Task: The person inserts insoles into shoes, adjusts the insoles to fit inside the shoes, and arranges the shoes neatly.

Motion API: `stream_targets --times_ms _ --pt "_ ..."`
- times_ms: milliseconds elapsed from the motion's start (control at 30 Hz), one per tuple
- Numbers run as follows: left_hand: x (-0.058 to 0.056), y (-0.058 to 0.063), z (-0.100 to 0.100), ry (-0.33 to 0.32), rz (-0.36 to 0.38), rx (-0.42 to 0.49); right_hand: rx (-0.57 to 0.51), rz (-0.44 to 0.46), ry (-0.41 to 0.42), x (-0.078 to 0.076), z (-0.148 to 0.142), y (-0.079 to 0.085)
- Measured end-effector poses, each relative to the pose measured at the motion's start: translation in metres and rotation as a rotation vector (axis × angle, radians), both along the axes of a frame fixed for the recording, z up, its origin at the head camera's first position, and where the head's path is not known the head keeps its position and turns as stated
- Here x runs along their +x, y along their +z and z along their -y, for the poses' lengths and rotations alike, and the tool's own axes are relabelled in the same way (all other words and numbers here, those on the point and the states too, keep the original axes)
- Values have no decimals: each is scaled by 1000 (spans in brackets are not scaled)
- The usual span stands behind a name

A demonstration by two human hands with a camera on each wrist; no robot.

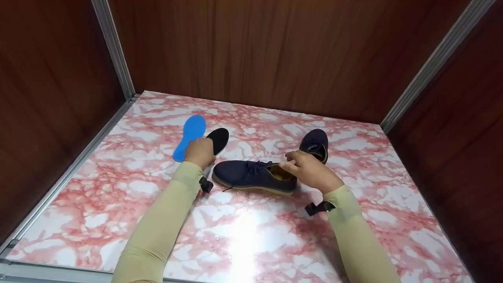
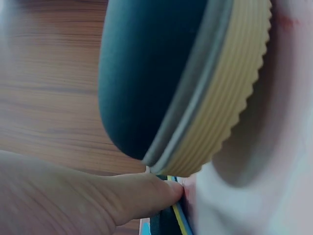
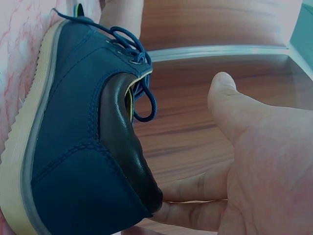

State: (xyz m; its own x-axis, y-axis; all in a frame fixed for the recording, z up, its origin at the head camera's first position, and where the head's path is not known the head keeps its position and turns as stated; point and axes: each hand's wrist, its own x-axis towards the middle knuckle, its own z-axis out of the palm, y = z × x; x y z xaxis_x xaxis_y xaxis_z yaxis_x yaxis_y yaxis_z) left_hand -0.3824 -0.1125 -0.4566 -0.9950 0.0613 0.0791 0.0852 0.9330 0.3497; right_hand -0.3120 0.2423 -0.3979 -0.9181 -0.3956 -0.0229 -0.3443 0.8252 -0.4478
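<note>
My left hand (image 1: pixel 199 152) pinches the near part of a black insole (image 1: pixel 220 138), its thumb at the edge in the left wrist view. There the insole (image 2: pixel 182 220) shows a thin yellow and blue edge; the other fingers are hidden. Just right of this hand lies a navy lace-up shoe (image 1: pixel 235 173), upright, toe to the left. My right hand (image 1: pixel 312 171) is at the shoe's heel end, thumb held apart from the fingers. In the right wrist view, its fingertips are right at the dark padded collar (image 3: pixel 124 132).
A blue insole (image 1: pixel 194 127) lies flat left of the black one. Behind my right hand stands a second navy shoe (image 1: pixel 315 138), toe pointing away. The red-and-white marbled table (image 1: pixel 118 188) is enclosed by brown wood panels (image 1: pixel 267 51) with metal corner posts.
</note>
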Motion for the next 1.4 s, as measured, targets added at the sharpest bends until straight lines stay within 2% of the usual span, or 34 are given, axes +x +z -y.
stream_targets --times_ms 167,433,633,900,1100,1233,1400 --pt "1 2 0 3 -4 2 -11 16 -4 0 0 0" --pt "3 8 0 5 -14 60 -16 27 -13 0 -1 1" --pt "3 10 -1 -17 -27 99 -14 29 -17 -1 -2 0" --pt "9 19 -4 -48 -80 173 -17 -2 -35 -1 -1 0" --pt "11 25 -8 -64 -112 166 -31 -39 -43 -3 0 0" --pt "12 28 -10 -63 -109 179 -62 -71 -54 -4 0 -1" --pt "15 33 -14 -81 -93 199 -108 -82 -110 -5 0 -1"
